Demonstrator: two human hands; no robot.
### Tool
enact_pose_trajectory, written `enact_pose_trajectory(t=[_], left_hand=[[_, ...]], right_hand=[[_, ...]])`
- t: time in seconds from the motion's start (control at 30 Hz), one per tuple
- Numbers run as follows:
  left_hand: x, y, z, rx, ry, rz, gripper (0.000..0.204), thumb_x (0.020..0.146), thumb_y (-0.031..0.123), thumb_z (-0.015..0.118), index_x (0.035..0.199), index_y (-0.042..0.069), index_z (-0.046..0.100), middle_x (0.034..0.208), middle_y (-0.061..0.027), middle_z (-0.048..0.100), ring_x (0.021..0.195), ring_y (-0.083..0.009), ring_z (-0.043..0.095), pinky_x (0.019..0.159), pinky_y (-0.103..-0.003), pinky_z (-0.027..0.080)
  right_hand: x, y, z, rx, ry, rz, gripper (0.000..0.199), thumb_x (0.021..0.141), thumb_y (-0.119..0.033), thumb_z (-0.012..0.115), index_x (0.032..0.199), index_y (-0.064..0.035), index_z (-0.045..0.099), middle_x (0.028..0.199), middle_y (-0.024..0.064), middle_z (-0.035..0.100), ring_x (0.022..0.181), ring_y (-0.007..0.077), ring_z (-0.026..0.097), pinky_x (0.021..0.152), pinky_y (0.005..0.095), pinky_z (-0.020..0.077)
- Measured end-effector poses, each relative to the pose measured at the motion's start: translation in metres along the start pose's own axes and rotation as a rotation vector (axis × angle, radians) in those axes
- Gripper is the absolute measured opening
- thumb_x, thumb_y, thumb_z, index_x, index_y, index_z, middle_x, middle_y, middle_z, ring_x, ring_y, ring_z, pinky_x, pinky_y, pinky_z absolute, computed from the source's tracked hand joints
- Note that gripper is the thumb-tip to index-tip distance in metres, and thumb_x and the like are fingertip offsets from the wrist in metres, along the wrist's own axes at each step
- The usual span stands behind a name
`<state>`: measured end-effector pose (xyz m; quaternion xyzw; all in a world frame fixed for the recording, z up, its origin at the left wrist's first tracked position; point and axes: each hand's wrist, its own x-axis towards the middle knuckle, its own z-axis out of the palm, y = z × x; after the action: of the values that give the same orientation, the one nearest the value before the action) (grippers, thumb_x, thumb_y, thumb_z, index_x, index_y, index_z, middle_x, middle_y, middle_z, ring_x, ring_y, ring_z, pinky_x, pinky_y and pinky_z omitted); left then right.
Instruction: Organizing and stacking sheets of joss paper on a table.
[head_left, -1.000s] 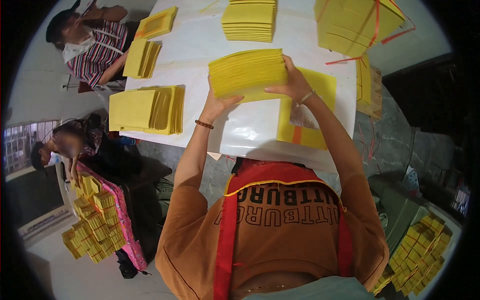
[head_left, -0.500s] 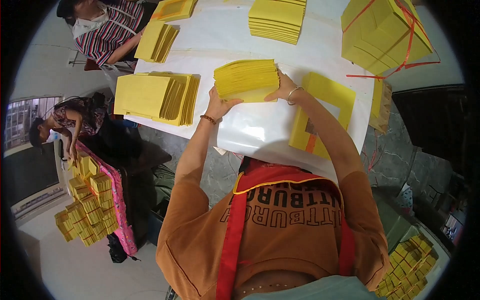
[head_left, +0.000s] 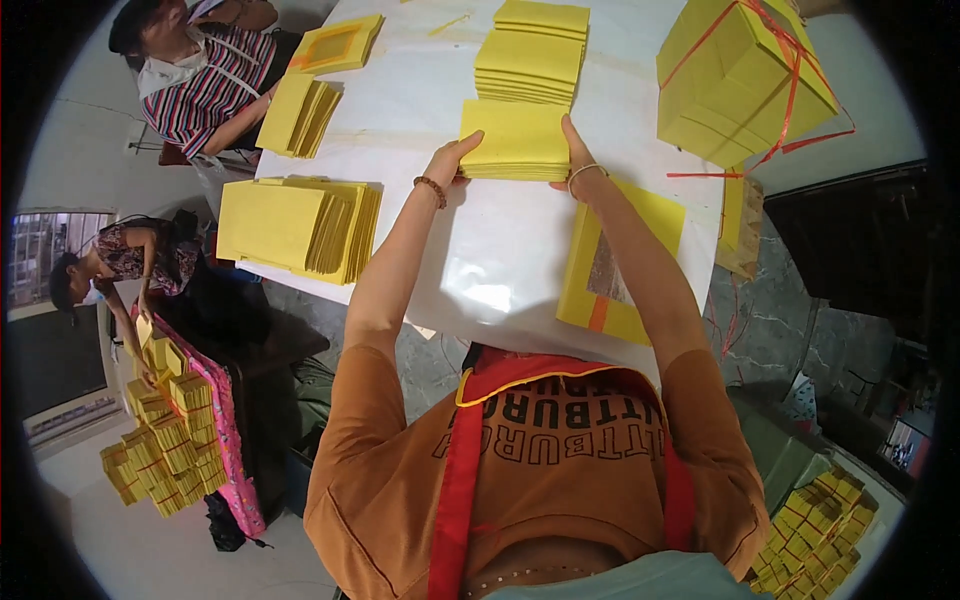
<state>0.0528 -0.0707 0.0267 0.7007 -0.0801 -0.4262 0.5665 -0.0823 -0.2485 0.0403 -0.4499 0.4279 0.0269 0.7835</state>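
Between my two hands is a stack of yellow paper (head_left: pixel 515 138), lying flat on the white table with its layered edge toward me. My left hand (head_left: pixel 453 166) grips its left side, thumb on the upper edge and fingers partly hidden beneath. At its right side my right hand (head_left: pixel 581 158) presses in the same way. Just beyond stands another yellow paper stack (head_left: pixel 528 68), with a further stack (head_left: pixel 542 17) behind it. Under my right forearm lies a flat yellow bundle (head_left: pixel 650 225) with a grey-brown patch and an orange strip.
Leaning yellow paper bundles (head_left: pixel 270 222) fill the table's left edge. At the far right a large yellow block (head_left: pixel 740 85) is tied with red string. A person in a striped top (head_left: pixel 205 95) sits at far left; another person (head_left: pixel 150 255) bends over piled yellow bundles (head_left: pixel 180 430).
The paper stack has gone from tilted up with its edges fanned to lying flat, squared and nearer the stacks behind. My hands moved away from me with it. The view shifted slightly.
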Motion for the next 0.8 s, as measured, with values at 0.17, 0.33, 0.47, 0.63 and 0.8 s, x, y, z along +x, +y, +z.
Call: enact_pose_trajectory(t=[0.17, 0.33, 0.47, 0.63, 0.8], left_hand=[[0.030, 0.011, 0.001, -0.140, -0.049, -0.080, 0.037, 0.080, 0.046, 0.060, 0.094, 0.011, 0.059, 0.074, 0.0029, 0.057, 0.064, -0.0066, 0.048, 0.054, -0.023, 0.036], [0.049, 0.032, -0.011, -0.046, -0.167, -0.181, 0.035, 0.081, 0.042, 0.059, 0.096, 0.011, 0.059, 0.083, 0.0005, 0.060, 0.071, -0.0085, 0.053, 0.060, -0.024, 0.039], [0.063, 0.046, 0.006, -0.044, -0.058, -0.272, 0.033, 0.082, 0.040, 0.058, 0.096, 0.010, 0.059, 0.087, -0.0010, 0.061, 0.075, -0.0109, 0.054, 0.064, -0.027, 0.040], [0.088, 0.048, 0.017, -0.079, -0.077, -0.224, 0.033, 0.082, 0.040, 0.058, 0.097, 0.010, 0.059, 0.090, -0.0022, 0.062, 0.077, -0.0121, 0.055, 0.065, -0.027, 0.041], [0.102, 0.057, 0.028, -0.059, -0.063, -0.168, 0.034, 0.083, 0.039, 0.058, 0.096, 0.008, 0.060, 0.087, -0.0021, 0.063, 0.073, -0.0122, 0.057, 0.063, -0.027, 0.042]], right_hand=[[0.026, -0.006, 0.001, 0.055, 0.031, 0.036, 0.077, 0.075, -0.072, 0.041, 0.130, -0.0188, 0.039, 0.129, 0.0075, 0.046, 0.116, 0.0267, 0.043, 0.096, 0.0510, 0.0287], [0.036, -0.011, 0.006, 0.083, 0.062, 0.087, 0.075, 0.077, -0.071, 0.039, 0.130, -0.0182, 0.039, 0.129, 0.0082, 0.046, 0.117, 0.0278, 0.043, 0.097, 0.0522, 0.0279], [0.045, -0.024, -0.003, 0.082, 0.068, 0.080, 0.075, 0.076, -0.071, 0.041, 0.129, -0.0176, 0.040, 0.127, 0.0086, 0.048, 0.116, 0.0270, 0.045, 0.096, 0.0517, 0.0298], [0.057, -0.043, -0.014, -0.002, 0.117, 0.065, 0.074, 0.074, -0.071, 0.044, 0.126, -0.0177, 0.045, 0.122, 0.0078, 0.052, 0.111, 0.0251, 0.049, 0.094, 0.0490, 0.0330], [0.069, -0.058, -0.025, -0.053, 0.165, 0.054, 0.072, 0.074, -0.063, 0.052, 0.123, -0.0097, 0.047, 0.113, 0.0095, 0.055, 0.096, 0.0209, 0.053, 0.079, 0.0411, 0.0414]])
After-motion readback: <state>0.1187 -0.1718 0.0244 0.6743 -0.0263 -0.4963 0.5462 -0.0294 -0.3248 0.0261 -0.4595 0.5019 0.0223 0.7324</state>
